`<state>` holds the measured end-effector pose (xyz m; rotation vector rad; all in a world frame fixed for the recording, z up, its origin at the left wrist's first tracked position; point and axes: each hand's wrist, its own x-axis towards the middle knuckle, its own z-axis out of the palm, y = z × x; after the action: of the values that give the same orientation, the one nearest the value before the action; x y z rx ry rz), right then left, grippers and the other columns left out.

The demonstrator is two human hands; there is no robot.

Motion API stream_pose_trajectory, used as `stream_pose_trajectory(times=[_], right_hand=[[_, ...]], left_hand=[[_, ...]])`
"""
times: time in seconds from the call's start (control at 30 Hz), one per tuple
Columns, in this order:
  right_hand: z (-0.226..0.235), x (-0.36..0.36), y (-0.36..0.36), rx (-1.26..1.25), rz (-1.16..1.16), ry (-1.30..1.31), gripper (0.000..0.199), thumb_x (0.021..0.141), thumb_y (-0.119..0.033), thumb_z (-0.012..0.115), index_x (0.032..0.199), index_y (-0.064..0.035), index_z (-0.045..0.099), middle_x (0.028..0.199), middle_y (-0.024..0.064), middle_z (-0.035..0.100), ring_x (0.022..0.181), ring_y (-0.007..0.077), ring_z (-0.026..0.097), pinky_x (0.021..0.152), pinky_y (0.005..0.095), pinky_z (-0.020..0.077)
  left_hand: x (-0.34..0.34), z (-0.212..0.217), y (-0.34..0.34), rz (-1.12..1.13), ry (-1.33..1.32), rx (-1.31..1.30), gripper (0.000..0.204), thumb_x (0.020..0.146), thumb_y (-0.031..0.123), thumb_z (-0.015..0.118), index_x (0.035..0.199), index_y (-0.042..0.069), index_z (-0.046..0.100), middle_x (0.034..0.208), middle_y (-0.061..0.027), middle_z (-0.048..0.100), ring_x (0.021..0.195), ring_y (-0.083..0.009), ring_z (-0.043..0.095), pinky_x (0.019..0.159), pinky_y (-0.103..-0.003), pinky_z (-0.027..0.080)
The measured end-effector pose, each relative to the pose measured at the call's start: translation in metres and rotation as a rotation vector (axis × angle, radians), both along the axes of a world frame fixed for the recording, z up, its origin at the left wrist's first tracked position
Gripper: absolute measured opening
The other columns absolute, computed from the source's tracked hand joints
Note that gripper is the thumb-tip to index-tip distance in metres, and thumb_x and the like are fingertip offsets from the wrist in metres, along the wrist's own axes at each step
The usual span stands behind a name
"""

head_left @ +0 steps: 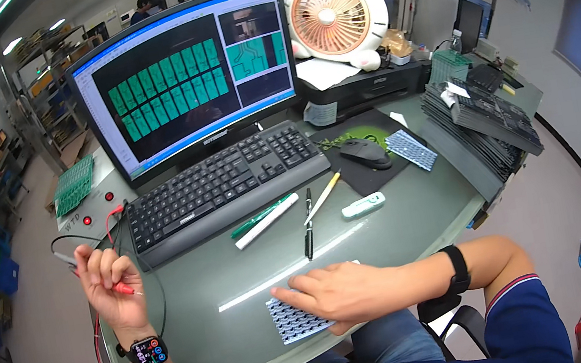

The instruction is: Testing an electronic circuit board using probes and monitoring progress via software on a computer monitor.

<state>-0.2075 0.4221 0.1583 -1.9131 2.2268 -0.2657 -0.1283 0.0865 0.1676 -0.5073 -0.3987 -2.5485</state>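
Note:
My left hand (109,285) is raised over the desk's left side with its fingers curled. They are closed on a red test probe (124,288), its thin metal tip pointing right. A grey piece (65,258) on a dark lead shows just beyond this hand; whether I hold it too is unclear. My right hand (347,291) lies flat, fingers stretched left, on a blue-and-white patterned circuit board panel (295,322) near the front edge. That hand covers the panel's right part.
Beyond my hands are a keyboard (226,184), a mouse (365,154), a white marker (267,221), a black pen (309,226) and a pale green eraser-like piece (363,205). A monitor (188,75) stands behind. Dark stacked trays (484,122) sit at right.

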Motion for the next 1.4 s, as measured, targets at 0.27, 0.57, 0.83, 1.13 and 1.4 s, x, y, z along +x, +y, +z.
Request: stream_pose_trajectory(times=[0.27,0.57,0.83,1.13,1.4], right_hand=[[0.009,-0.056,-0.008,-0.133,0.011,0.150,0.064,0.078,-0.038,0.071,0.130,-0.0095,0.049,0.127,0.0132,0.052,0.115,0.0304,0.052,0.093,0.0426,0.0435],[-0.037,-0.166,0.019,-0.117,-0.303,0.591,0.010,0.074,-0.010,0.061,0.084,-0.0104,0.061,0.085,0.0040,0.058,0.089,0.0228,0.057,0.075,0.0366,0.0448],[-0.030,-0.138,-0.010,-0.118,-0.065,0.249,0.019,0.079,-0.007,0.057,0.097,-0.0061,0.051,0.087,0.0096,0.054,0.074,0.0292,0.061,0.063,0.0414,0.0489],[-0.022,-0.134,-0.030,-0.067,-0.314,0.087,0.019,0.087,-0.011,0.052,0.105,-0.0061,0.049,0.095,0.0146,0.055,0.081,0.0352,0.063,0.065,0.0449,0.0513],[0.006,-0.135,0.011,-0.660,-0.450,-1.046,0.031,0.095,-0.027,0.048,0.099,0.0010,0.062,0.074,0.0008,0.056,0.066,0.0096,0.048,0.061,0.0257,0.0410]], left_hand=[[-0.002,-0.014,0.001,-0.011,-0.085,0.040,0.027,0.103,0.023,0.041,0.101,0.003,0.059,0.064,0.0020,0.039,0.057,-0.0078,0.033,0.057,-0.022,0.033],[-0.007,0.004,0.038,0.053,-0.267,-0.073,0.026,0.100,0.027,0.042,0.097,0.004,0.056,0.073,-0.0022,0.045,0.069,-0.0158,0.045,0.072,-0.026,0.041],[0.000,-0.011,0.039,-0.507,-0.507,-1.357,0.046,0.095,0.030,0.039,0.081,-0.005,0.066,0.089,-0.0174,0.066,0.086,-0.0270,0.064,0.076,-0.032,0.051],[-0.011,-0.023,0.066,-0.757,-0.671,-1.517,0.040,0.094,0.027,0.042,0.088,-0.002,0.069,0.103,-0.0163,0.067,0.101,-0.0267,0.061,0.090,-0.034,0.047],[-0.008,-0.021,0.064,-0.620,-0.529,-1.494,0.047,0.095,0.032,0.038,0.088,-0.004,0.068,0.097,-0.0155,0.066,0.091,-0.0242,0.062,0.083,-0.033,0.047]])
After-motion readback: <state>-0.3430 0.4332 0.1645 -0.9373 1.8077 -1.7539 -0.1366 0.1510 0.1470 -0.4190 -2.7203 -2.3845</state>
